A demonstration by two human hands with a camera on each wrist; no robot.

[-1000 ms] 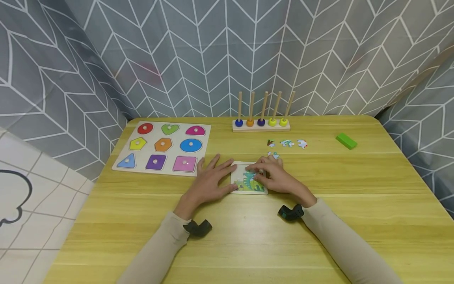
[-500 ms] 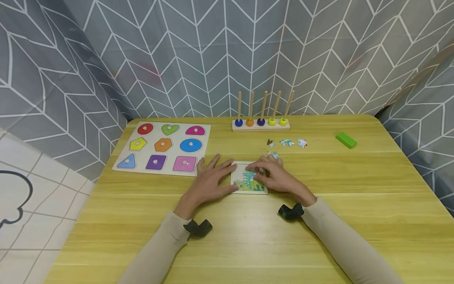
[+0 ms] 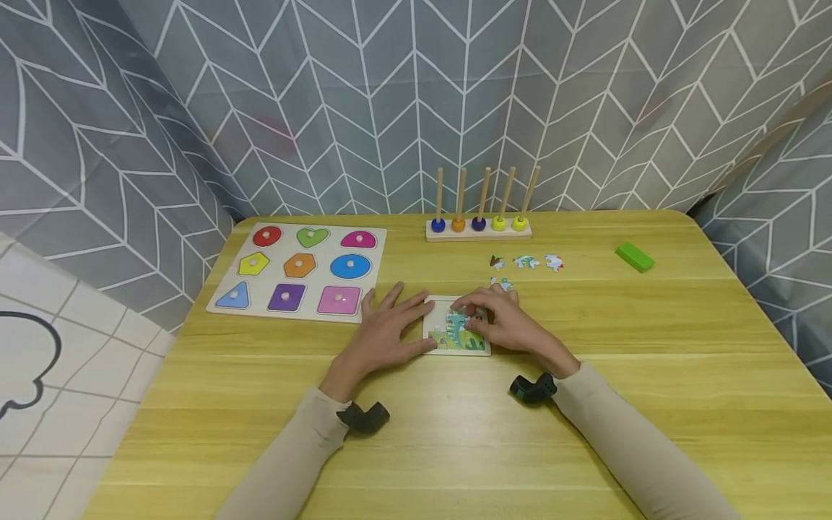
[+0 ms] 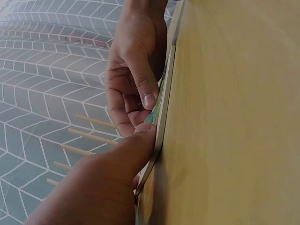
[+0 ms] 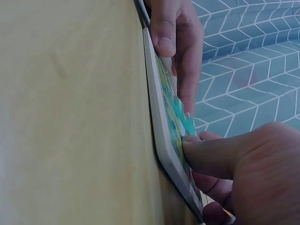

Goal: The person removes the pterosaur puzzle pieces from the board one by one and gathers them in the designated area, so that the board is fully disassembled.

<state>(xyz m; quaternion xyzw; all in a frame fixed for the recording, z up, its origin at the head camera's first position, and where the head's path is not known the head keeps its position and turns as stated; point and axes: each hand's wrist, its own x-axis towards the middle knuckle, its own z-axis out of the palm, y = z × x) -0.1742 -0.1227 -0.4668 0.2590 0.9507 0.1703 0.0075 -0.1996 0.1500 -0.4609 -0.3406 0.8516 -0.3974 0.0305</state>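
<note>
In the head view a small jigsaw board (image 3: 458, 353) with a pale rim lies in the middle of the table, with a green and teal picture partly laid in it. My left hand (image 3: 383, 336) rests on the board's left side, fingers spread, thumb at the near corner. Over the board's right half, my right hand (image 3: 510, 321) pinches a teal puzzle piece (image 3: 457, 320) between thumb and fingers. That teal piece (image 5: 184, 117) stands tilted up from the board in the right wrist view. Its lower edge is partly hidden by my thumb.
Several loose puzzle pieces (image 3: 526, 262) lie behind my right hand. A shape board (image 3: 305, 245) with knobbed pieces is at the back left. A peg stand (image 3: 477, 235) with coloured beads is at the back; a green block (image 3: 634, 257) lies to the right.
The teal piece and the right fingertips shift and tilt slightly over the board. My left hand stays in place on the board's side.
</note>
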